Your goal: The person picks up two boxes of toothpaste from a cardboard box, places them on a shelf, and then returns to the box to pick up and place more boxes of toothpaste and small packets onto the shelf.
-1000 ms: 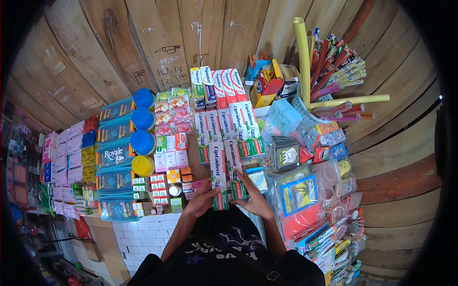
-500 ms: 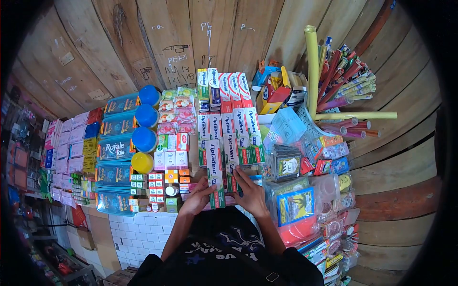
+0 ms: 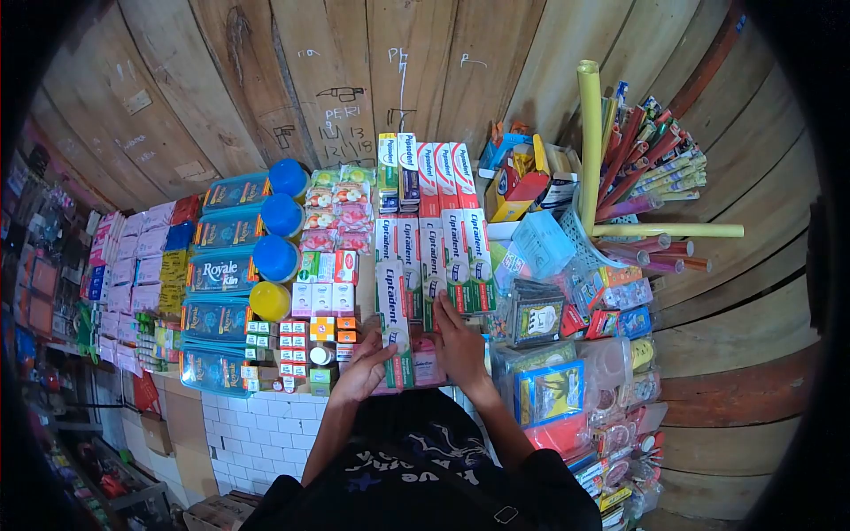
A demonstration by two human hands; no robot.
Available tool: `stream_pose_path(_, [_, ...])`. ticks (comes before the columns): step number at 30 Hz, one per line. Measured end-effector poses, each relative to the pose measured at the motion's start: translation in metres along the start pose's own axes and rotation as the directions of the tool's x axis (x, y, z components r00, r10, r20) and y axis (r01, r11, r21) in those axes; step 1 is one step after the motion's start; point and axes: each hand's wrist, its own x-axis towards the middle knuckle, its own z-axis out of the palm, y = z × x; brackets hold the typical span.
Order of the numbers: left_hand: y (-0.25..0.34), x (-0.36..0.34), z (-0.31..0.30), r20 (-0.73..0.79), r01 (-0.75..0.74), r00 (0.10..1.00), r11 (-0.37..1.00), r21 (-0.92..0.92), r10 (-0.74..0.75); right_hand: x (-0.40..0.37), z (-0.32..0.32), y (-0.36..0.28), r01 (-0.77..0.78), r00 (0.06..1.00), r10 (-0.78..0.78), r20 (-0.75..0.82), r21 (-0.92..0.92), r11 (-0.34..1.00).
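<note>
My left hand grips the lower part of a white, green and red Ciptadent box, which lies lengthwise over the front of the rows. To its right, my right hand has its fingers on the near end of another Ciptadent box; its fingertips touch the box from the right side. More Ciptadent boxes stand in rows beyond, with red and white Pepsodent boxes behind them. A pink package shows between my hands.
Small medicine boxes, blue-lidded jars and teal Royale packs sit on the left. On the right are a light-blue basket with rolled paper, a blue-framed packet and plastic-wrapped goods. Wooden planks form the wall.
The view has shifted slightly. My left hand and its box have moved a little left, away from my right hand, and more of the pink package shows between them.
</note>
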Motion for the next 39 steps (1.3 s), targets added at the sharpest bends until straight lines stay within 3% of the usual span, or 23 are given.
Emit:
stream_pose_path(6, [0.007, -0.009, 0.005, -0.045, 0.011, 0.999, 1.000, -0.015, -0.012, 0.017, 0.004, 0.000, 0.114, 0.989, -0.123, -0.081, -0.108, 0.988])
stream_pose_path(15, [0.004, -0.015, 0.002, -0.058, -0.026, 0.998, 1.000, 0.008, 0.027, 0.036, 0.009, -0.002, -0.044, 0.996, 0.054, 0.071, -0.138, 0.989])
stream_pose_path(21, [0.003, -0.016, 0.000, -0.050, -0.007, 0.999, 0.999, 0.039, 0.008, 0.038, 0.009, -0.002, -0.014, 1.000, 0.013, -0.021, -0.042, 0.999])
stream_pose_path(24, [0.000, -0.015, -0.006, -0.038, -0.005, 0.999, 0.999, 0.046, 0.007, 0.032, 0.012, 0.007, 0.222, 0.961, -0.183, -0.207, 0.180, 0.958])
stream_pose_path(27, [0.000, -0.017, 0.002, -0.044, 0.004, 0.999, 0.997, 0.072, -0.001, 0.013, -0.007, -0.013, 0.104, 0.995, -0.090, -0.053, 0.510, 0.854])
stream_pose_path(30, [0.008, -0.021, 0.019, -0.067, 0.048, 0.997, 0.993, 0.108, -0.041, -0.003, -0.012, -0.012, 0.192, 0.974, -0.225, 0.006, 0.500, 0.844])
stream_pose_path(32, [0.004, -0.019, 0.015, -0.070, 0.063, 0.996, 0.989, 0.133, -0.054, -0.015, -0.022, -0.021, 0.144, 0.973, -0.216, 0.085, 0.509, 0.848])
stream_pose_path(35, [-0.001, -0.013, 0.012, -0.069, 0.084, 0.995, 0.986, 0.147, -0.074, -0.022, -0.021, -0.023, 0.301, 0.936, -0.350, 0.025, 0.457, 0.837])
stream_pose_path(37, [-0.003, -0.010, 0.012, -0.050, 0.083, 0.996, 0.985, 0.151, -0.076, -0.027, -0.022, -0.023, 0.320, 0.920, -0.384, 0.075, 0.424, 0.847])
stream_pose_path(39, [-0.004, -0.008, 0.012, -0.015, 0.066, 0.998, 0.985, 0.158, -0.065, -0.033, -0.029, -0.028, 0.182, 0.915, -0.306, 0.262, 0.409, 0.894])
